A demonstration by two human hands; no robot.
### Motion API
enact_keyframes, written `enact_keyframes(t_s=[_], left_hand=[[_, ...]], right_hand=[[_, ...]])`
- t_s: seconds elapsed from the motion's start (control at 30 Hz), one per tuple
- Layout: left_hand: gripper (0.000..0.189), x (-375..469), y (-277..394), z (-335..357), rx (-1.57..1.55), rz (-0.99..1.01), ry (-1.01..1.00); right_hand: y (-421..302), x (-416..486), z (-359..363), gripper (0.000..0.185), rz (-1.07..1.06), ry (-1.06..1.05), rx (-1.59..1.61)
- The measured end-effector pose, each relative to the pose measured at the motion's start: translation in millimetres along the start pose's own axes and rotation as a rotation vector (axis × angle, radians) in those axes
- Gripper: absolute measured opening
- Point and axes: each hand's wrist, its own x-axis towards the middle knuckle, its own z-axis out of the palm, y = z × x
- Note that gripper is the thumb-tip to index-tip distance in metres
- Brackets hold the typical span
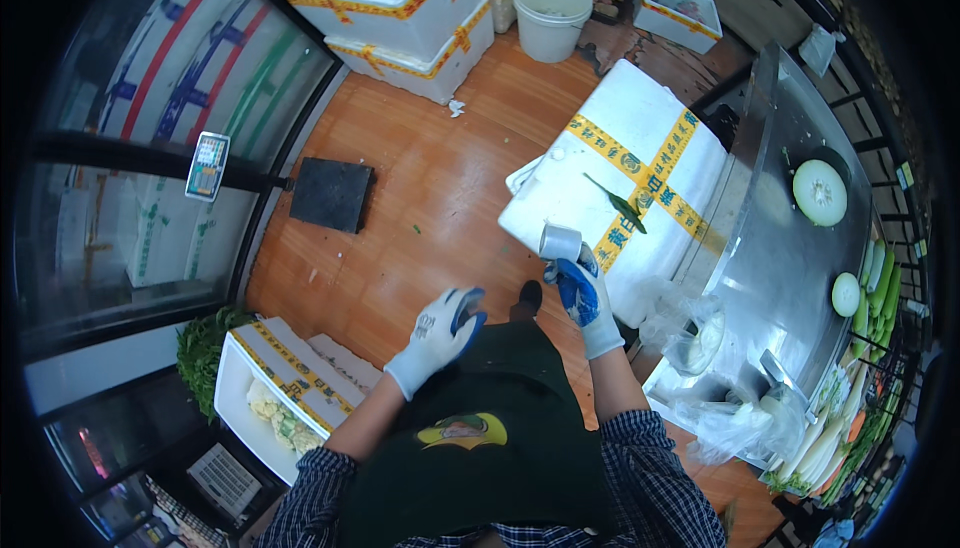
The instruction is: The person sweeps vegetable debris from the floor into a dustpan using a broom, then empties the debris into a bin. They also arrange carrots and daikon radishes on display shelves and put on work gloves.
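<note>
My right hand [583, 294], in a white glove with a blue coated palm, grips a roll of clear tape [560, 242] over the near left edge of a white foam box [630, 105]. Yellow printed tape crosses on the box's top, and a green leaf [619, 203] lies there. My left hand [442, 330], in a matching glove, is held out in front of the dark apron, fingers curled but apart, with nothing seen in it. Its palm is partly turned away.
A steel table [772, 248] at the right bears a cut winter melon [820, 192], plastic bags [694, 342] and a knife [780, 372]. A black floor scale platform [330, 194] lies left. Foam boxes [405, 15] and a white bucket [551, 19] stand ahead; a foam box of cauliflower [281, 420] sits lower left.
</note>
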Motion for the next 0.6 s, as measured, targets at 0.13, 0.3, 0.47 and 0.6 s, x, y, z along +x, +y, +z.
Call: enact_keyframes(t_s=[0.13, 0.3, 0.47, 0.6], left_hand=[[0.035, -4.8, -5.4, -26.3, -0.304, 0.016, 0.065], [0.038, -25.4, -30.9, -41.6, -1.148, 0.008, -0.082], [0.030, -51.1, -45.0, -52.3, -0.957, 0.105, 0.174], [0.023, -87.3, -32.1, -54.3, -1.001, 0.349, 0.572]], right_hand=[[3.7, -29.7, 59.4, 0.039, 0.062, -0.085, -0.268], [20.7, -41.8, 100.0, 0.048, 0.084, -0.269, -0.604], [47.8, -53.1, 167.8, 0.023, -0.035, -0.566, -0.857], [48.7, -65.6, 195.9, 0.029, 0.236, -0.765, -0.914]])
